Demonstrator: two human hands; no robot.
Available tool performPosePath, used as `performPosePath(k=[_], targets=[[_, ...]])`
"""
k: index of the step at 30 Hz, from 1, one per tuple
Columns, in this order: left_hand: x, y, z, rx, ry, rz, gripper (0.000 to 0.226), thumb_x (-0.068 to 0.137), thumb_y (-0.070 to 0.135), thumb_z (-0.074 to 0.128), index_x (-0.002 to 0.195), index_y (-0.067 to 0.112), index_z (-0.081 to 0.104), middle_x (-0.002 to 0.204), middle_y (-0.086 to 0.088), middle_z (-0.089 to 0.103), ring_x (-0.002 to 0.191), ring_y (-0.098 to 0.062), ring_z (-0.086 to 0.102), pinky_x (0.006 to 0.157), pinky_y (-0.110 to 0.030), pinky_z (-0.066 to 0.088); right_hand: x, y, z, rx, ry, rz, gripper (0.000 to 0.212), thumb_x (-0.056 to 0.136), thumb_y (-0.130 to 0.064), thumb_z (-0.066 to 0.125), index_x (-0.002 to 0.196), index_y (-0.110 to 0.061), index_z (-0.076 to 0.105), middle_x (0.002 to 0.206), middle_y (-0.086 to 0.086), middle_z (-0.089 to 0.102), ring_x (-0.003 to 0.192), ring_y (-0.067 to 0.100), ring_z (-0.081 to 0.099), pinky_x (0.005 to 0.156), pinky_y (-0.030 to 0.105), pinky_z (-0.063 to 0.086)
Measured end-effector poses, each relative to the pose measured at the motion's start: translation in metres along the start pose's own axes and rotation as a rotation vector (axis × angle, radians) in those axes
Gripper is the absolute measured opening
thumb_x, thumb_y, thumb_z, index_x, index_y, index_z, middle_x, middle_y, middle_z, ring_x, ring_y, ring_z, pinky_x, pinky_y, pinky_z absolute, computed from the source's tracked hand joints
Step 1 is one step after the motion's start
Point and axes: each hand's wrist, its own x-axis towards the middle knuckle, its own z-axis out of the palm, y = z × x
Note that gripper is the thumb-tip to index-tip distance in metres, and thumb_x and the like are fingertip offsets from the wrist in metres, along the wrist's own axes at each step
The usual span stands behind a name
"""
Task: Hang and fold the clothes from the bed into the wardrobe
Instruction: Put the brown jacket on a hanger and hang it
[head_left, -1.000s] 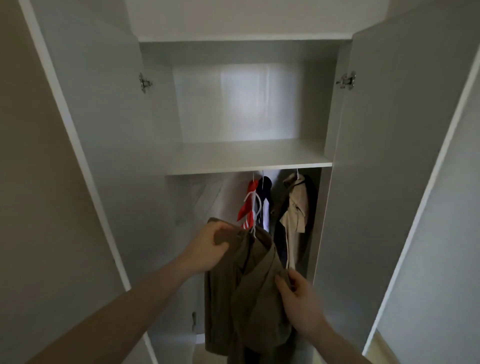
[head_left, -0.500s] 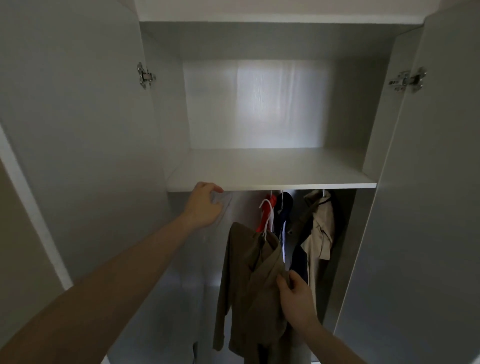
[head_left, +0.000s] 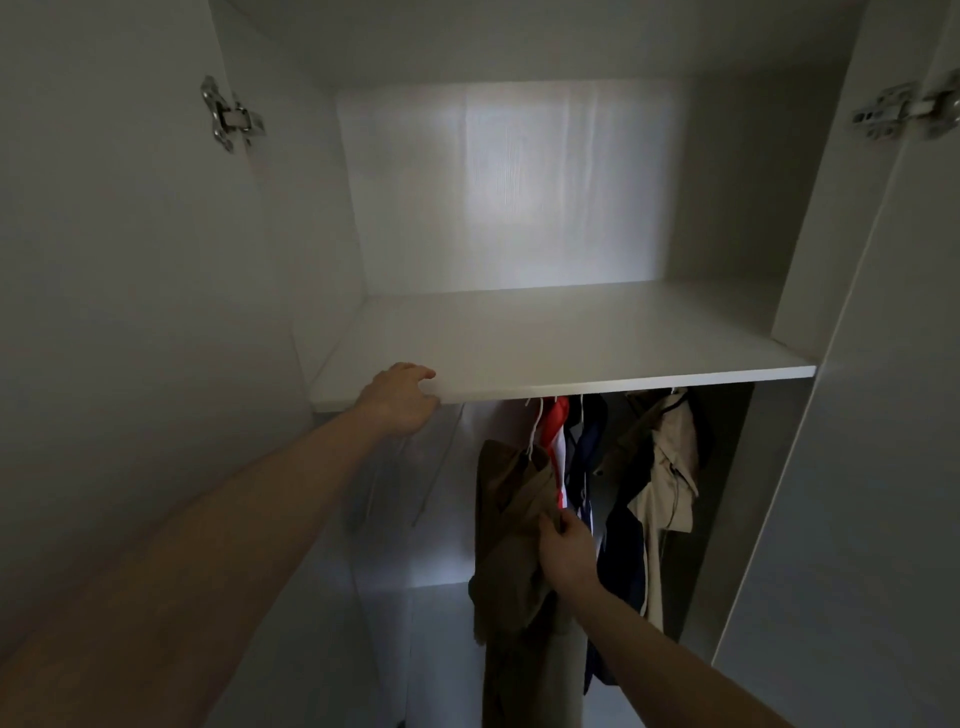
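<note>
Our left hand (head_left: 397, 397) has let go of olive shirt (head_left: 511, 519), now grips shelf (head_left: 571, 338) front edge. Right hand (head_left: 566, 551) still pinches shirt, hanging in wardrobe (head_left: 130, 260) beside red garment (head_left: 553, 426); hook probably on rail, hidden. Hanging near done.

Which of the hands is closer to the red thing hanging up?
Right. The right hand pinches the olive jacket just below the red garment; the left hand grips the shelf edge, off to the left.
</note>
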Motion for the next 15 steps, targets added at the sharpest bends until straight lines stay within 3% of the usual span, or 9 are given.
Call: performPosePath(k=[7,12,15], targets=[[0.036,-0.011,-0.001,0.075,-0.166,0.018,0.071,0.101,0.061,0.049,0.161,0.028,0.031,0.17,-0.003,0.023,0.156,-0.021,0.023,0.124,-0.029,0.015,0.08,-0.015,0.008,-0.104,0.066,-0.012,0.021,0.105,-0.018,0.049,0.085,-0.019,0.056,0.075,0.001,0.057,0.066,0.013,0.053,0.055,0.025,0.035],[0.048,-0.01,-0.022,0.092,-0.223,0.011,0.073,0.09,0.066,0.064,0.153,0.035,0.047,0.158,-0.004,0.045,0.141,-0.026,0.048,0.116,-0.031,0.034,0.13,-0.024,0.013,-0.127,0.071,-0.011,0.02,0.106,-0.014,0.046,0.087,-0.02,0.053,0.072,0.003,0.055,0.063,0.014,0.05,0.053,0.026,0.036],[0.053,-0.009,-0.027,0.089,-0.255,0.004,0.072,0.087,0.065,0.068,0.15,0.035,0.051,0.154,-0.005,0.049,0.137,-0.025,0.051,0.114,-0.031,0.036,0.156,-0.028,0.014,-0.151,0.078,-0.005,0.023,0.105,-0.013,0.046,0.085,-0.015,0.056,0.074,0.004,0.055,0.067,0.017,0.053,0.053,0.025,0.037]])
